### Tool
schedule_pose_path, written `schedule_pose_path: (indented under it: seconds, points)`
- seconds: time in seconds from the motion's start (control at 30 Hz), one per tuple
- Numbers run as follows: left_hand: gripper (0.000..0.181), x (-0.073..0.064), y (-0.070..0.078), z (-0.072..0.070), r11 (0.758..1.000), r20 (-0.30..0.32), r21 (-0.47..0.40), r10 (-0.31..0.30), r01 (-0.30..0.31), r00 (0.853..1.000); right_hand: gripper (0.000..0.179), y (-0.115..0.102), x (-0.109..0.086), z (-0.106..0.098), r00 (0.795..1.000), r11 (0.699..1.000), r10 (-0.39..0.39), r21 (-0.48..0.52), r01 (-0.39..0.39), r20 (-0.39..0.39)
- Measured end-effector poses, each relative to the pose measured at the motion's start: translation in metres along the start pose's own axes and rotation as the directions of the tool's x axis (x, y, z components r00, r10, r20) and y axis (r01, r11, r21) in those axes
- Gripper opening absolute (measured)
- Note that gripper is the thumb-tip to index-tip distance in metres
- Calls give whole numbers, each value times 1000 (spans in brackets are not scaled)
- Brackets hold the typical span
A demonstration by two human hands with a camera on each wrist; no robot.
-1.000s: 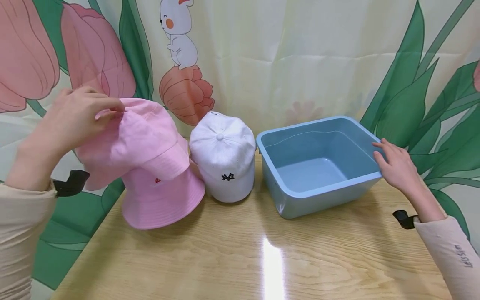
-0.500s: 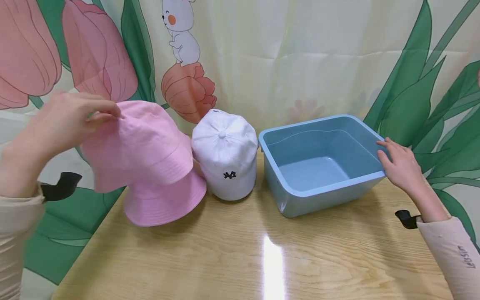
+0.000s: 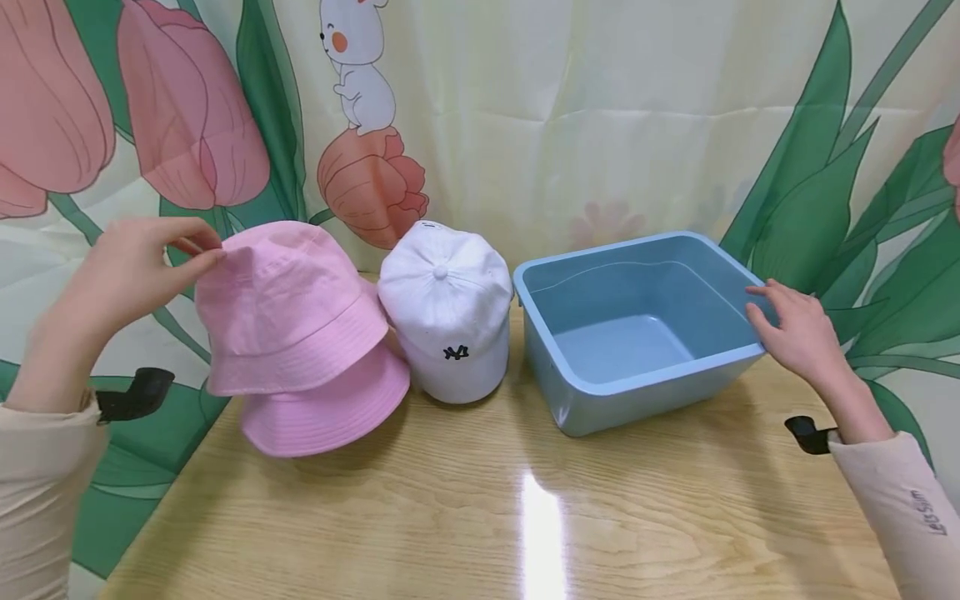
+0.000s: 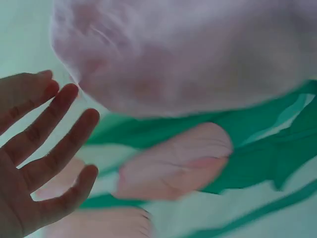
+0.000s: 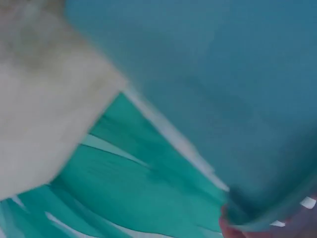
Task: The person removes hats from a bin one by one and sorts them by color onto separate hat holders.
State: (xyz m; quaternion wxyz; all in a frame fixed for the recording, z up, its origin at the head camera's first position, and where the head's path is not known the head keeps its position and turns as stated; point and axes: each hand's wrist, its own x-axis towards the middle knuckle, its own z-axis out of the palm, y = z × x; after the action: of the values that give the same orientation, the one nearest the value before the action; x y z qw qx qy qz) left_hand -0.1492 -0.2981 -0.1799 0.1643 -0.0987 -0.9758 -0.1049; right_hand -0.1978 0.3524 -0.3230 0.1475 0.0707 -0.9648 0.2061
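In the head view, a pink bucket hat [image 3: 288, 300] sits tilted over a second pink bucket hat [image 3: 330, 404] at the table's left. My left hand [image 3: 123, 279] is beside the upper hat's crown, thumb and index finger close together at its edge. The left wrist view shows a small gap between those fingertips and the pink cloth [image 4: 173, 59]. A white baseball cap [image 3: 450, 312] with a black logo stands right of the hats. Over at the blue plastic basin [image 3: 645, 383], my right hand [image 3: 798, 329] rests on the right rim with relaxed fingers.
Everything stands on a wooden table [image 3: 450, 500], whose left edge runs close to the pink hats. Behind it hangs a curtain [image 3: 615, 108] printed with tulips and a rabbit. The basin stands just right of the white cap.
The upper pink hat has come down onto the lower one, hiding most of its crown. My left hand has moved down and slightly left, off the cloth. My right hand stays at the rim.
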Motion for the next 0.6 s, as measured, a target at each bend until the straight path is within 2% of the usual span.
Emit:
schedule_pose_path:
  seconds: [0.1, 0.13, 0.23, 0.3, 0.37, 0.4, 0.47, 0.53, 0.6]
  points:
    - [22, -21, -29, 14, 987, -44, -107, -125, 120, 991, 37, -24, -9, -5, 997, 1000, -16, 24, 17, -74]
    - [26, -30, -41, 21, 976, -35, -146, -168, 162, 985, 34, -36, -12, -5, 994, 998, -27, 54, 33, -107]
    - [29, -59, -93, 58, 940, -9, -207, -278, 270, 961, 26, -79, -22, -5, 985, 971, -89, 206, 118, -147]
    - [30, -79, -127, 87, 893, 37, -310, -330, 325, 943, 23, -109, -26, 1, 979, 937, -148, 298, 184, -138]
    - [31, -95, -154, 110, 809, 111, -449, -370, 378, 923, 23, -139, -28, 9, 977, 886, -200, 412, 212, -73]
    - [31, -101, -163, 119, 733, 157, -552, -376, 397, 913, 23, -154, -29, 15, 973, 854, -227, 474, 214, -31]
    - [28, -109, -173, 135, 540, 256, -728, -359, 423, 898, 24, -182, -29, 27, 959, 771, -277, 611, 181, 64]
    - [22, -109, -157, 134, 333, 346, -832, -316, 444, 884, 26, -209, -29, 41, 932, 669, -320, 737, 97, 168]
    - [14, -106, -136, 131, 164, 397, -880, -264, 446, 879, 29, -233, -28, 56, 894, 561, -375, 828, 6, 247]
